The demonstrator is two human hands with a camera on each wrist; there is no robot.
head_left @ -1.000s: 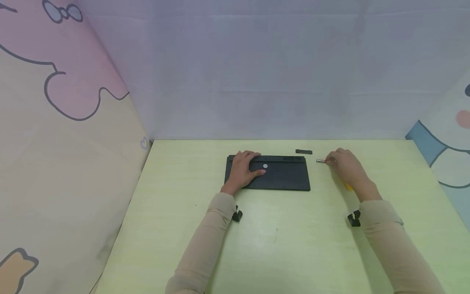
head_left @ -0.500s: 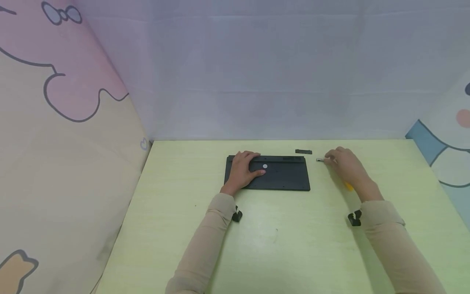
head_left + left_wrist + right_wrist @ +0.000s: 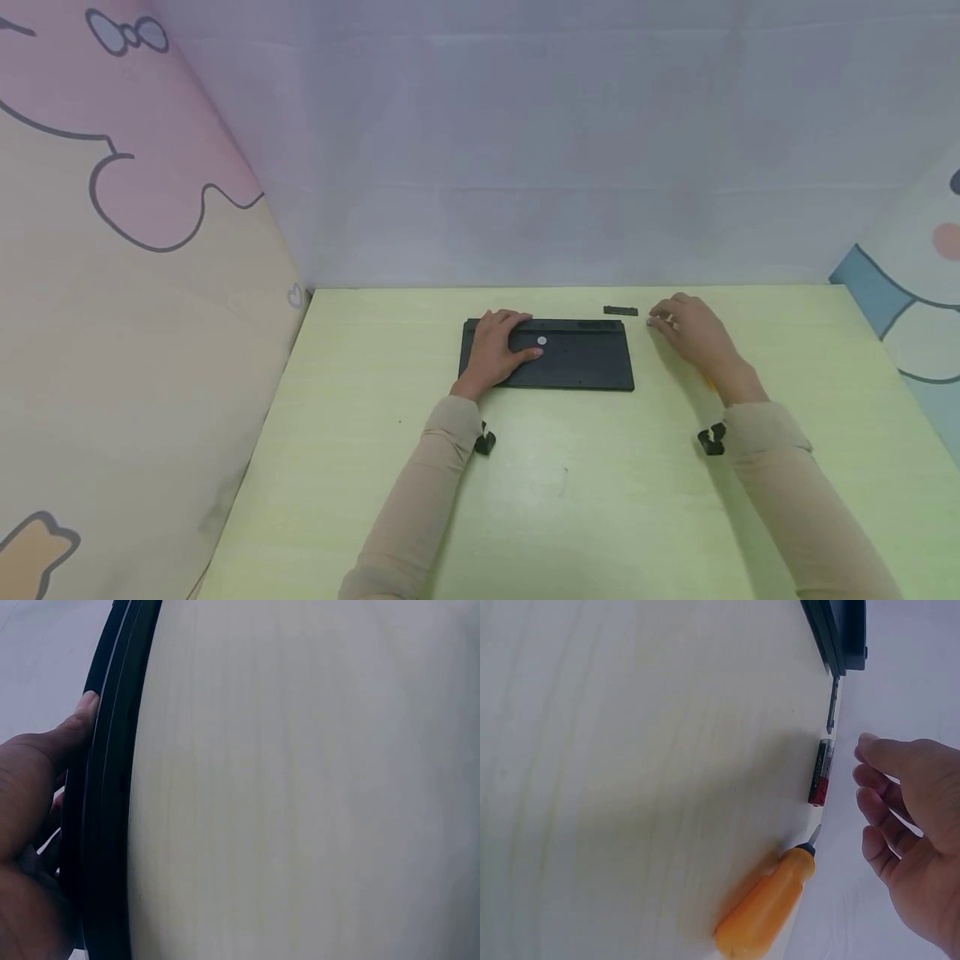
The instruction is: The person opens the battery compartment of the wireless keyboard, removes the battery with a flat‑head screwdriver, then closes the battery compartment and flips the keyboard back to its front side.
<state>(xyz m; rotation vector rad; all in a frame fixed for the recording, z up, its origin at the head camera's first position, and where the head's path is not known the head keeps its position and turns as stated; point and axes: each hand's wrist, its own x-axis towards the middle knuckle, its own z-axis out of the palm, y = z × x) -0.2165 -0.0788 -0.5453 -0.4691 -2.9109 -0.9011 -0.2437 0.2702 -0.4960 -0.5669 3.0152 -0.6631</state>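
Observation:
A black keyboard (image 3: 573,367) lies with its underside up on the table. My left hand (image 3: 493,346) rests over its left part, fingertips at the far edge and thumb (image 3: 88,705) spread along the underside. To the right of the keyboard, my right hand (image 3: 693,333) is held low over a red and black battery (image 3: 820,772), thumb and fingers loosely bent. In the right wrist view nothing shows between them, and the battery lies on the table just beside the fingertips (image 3: 866,746). From the head, the fingers hide most of the battery.
A small black battery cover (image 3: 621,311) lies beyond the keyboard's right corner. Under the right forearm is a screwdriver with an orange handle (image 3: 769,904). A pale curtain (image 3: 525,167) stands along the table's far edge.
My right hand has shifted left and slightly away from me, covering more of the battery. The left hand and the keyboard have kept their places.

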